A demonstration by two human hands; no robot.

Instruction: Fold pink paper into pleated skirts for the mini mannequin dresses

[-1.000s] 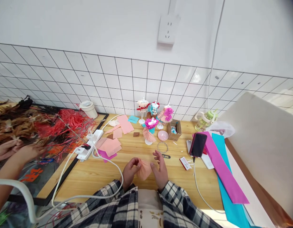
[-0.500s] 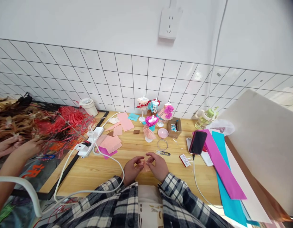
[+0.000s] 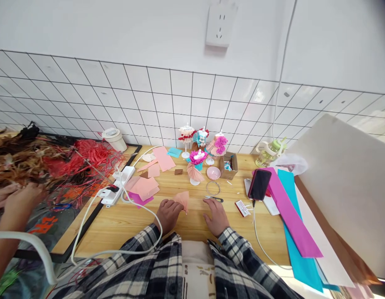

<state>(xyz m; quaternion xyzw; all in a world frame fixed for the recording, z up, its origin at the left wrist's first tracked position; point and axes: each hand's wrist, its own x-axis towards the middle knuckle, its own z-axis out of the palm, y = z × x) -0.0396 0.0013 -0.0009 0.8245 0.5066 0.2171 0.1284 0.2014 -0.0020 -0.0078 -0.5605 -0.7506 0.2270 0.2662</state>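
Observation:
My left hand (image 3: 168, 214) is closed on a gathered piece of peach crepe paper (image 3: 183, 200), which fans out upward from the fingers. To its right, my right hand (image 3: 216, 216) lies low over the wood with its thumb and fingers apart. Its fingertips reach the thread snips (image 3: 218, 199); I cannot tell whether they touch them. A ring of thin wire (image 3: 213, 188) lies just beyond the snips. Behind it stand several small white dress stands; the nearest (image 3: 196, 166) wears magenta, teal and peach paper.
Peach paper sheets (image 3: 145, 187) lie at left beside a white power strip (image 3: 119, 185) and its looping cable. A pink bowl (image 3: 213, 173), cardboard box (image 3: 229, 166), propped phone (image 3: 259, 185) and paper strips (image 3: 295, 216) are opposite. Another person's hands (image 3: 22, 197) work at far left.
My hands have parted. The left has kept the peach paper, now spread out beyond its fingers; the right has let go and moved up and right to the snips.

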